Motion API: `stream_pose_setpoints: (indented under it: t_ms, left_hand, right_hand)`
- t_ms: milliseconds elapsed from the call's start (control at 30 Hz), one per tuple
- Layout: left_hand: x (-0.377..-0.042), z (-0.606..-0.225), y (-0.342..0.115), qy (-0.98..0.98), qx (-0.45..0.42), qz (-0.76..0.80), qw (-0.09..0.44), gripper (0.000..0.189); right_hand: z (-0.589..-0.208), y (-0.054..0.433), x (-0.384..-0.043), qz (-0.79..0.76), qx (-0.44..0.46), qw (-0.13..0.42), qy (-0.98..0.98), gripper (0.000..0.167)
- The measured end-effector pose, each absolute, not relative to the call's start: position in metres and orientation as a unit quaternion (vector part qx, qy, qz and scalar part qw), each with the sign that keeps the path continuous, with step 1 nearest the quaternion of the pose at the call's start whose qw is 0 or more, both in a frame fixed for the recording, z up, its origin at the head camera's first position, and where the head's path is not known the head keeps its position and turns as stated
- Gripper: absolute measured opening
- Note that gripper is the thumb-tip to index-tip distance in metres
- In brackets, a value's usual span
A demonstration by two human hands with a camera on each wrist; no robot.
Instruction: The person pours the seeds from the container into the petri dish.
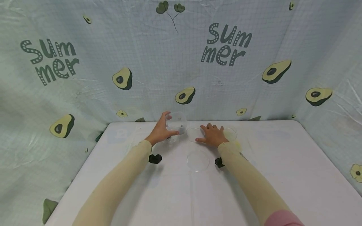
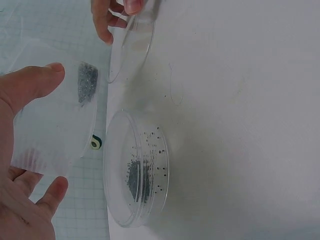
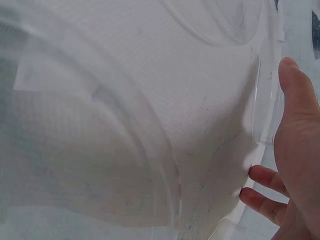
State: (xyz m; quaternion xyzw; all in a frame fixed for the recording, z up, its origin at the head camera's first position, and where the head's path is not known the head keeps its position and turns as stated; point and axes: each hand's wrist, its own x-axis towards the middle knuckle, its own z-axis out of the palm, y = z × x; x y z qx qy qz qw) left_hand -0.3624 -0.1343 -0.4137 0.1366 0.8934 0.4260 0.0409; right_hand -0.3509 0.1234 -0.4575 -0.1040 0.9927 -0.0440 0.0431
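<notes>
My left hand (image 1: pixel 160 130) grips a clear plastic container (image 2: pixel 55 120), tilted, between thumb and fingers. Dark grains (image 2: pixel 87 82) are gathered in one corner of it. Beside the container, a clear petri dish (image 2: pixel 162 185) stands on the table with a small pile of similar dark grains (image 2: pixel 136 181) inside. My right hand (image 1: pixel 213 135) is at another clear dish (image 1: pixel 194 138), its thumb and fingers spread near the rim. In the right wrist view that hand (image 3: pixel 302 130) shows two fingertips low by the table; whether they touch the dish is unclear.
Nearer to me lies a clear round dish or lid (image 1: pixel 198 160) on the white table (image 1: pixel 175 194). Another clear round dish (image 1: pixel 231 133) sits right of my right hand. A printed cloth (image 1: pixel 158 69) hangs behind the table's far edge.
</notes>
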Motion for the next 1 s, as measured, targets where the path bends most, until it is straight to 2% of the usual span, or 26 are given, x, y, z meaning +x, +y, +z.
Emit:
stream_pose_setpoints:
  t_ms: [1000]
  left_hand:
    - [-0.343, -0.418, -0.130, 0.899, 0.127, 0.417, 0.033, 0.102]
  right_hand:
    - [-0.455, 0.120, -0.335, 0.008, -0.141, 0.001, 0.990, 0.082]
